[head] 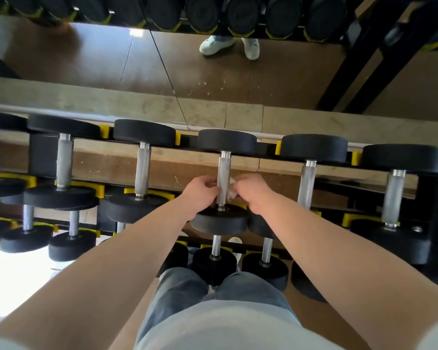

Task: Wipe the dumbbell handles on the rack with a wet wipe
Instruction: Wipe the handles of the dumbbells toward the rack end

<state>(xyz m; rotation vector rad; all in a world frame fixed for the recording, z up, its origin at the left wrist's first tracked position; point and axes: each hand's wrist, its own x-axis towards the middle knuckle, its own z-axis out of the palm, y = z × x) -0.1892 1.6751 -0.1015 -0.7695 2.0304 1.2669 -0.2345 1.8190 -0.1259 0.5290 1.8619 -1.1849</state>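
On the rack (266, 150), the dumbbell (226, 140) being cleaned sits in the top row, fourth from the left, and its handle (224, 170) runs straight away from the person. The left hand (200, 190) curls its fingers onto the handle's left side, though I cannot tell whether it also pinches cloth. The right hand (253, 194) grips the bunched wipe (232, 189) against the right side, low near the front weight. The likely slip: so small a wad skips the handle's upper half and underside, or snags and tears on the rough metal. If the dumbbell rolls in its cradle, fingers could be nipped against the weight.
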